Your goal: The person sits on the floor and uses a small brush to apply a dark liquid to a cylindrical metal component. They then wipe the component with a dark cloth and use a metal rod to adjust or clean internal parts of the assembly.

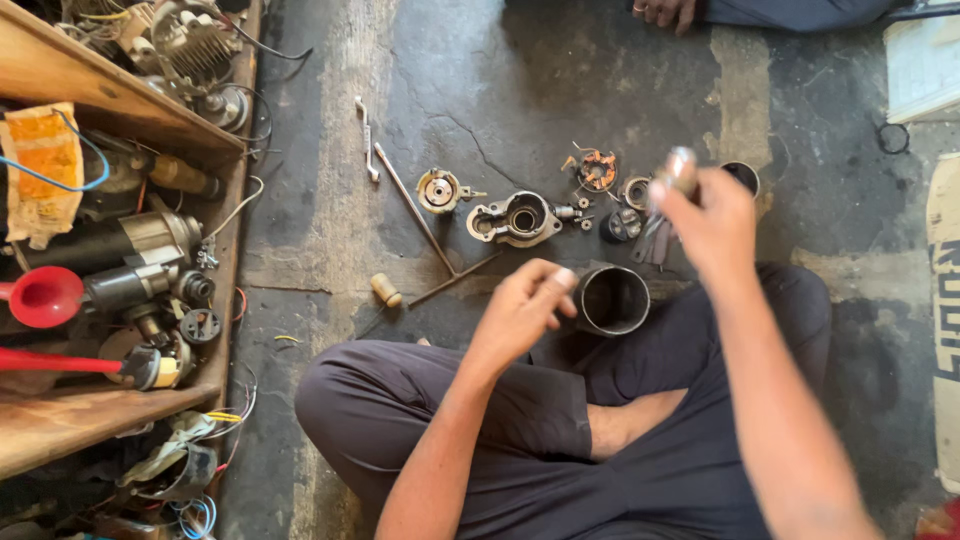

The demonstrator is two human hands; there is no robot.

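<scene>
Head view: I see my right hand raised, grip clenched on small blurred metal part; what kind, cannot tell. My left hand hangs released, fingers loosely curled, just beside dark cylindrical housing standing open-end-up on floor by my crossed legs. Beyond: grey cast motor housing, round end cap, brush plate, long T-handle tool. Cluttered wooden shelf at left.

Dark, stained concrete floor with fine cracks and paler worn patches, lit by strong daylight. Wooden shelves along the left edge, crowded with motor parts, wires and a red funnel.
</scene>
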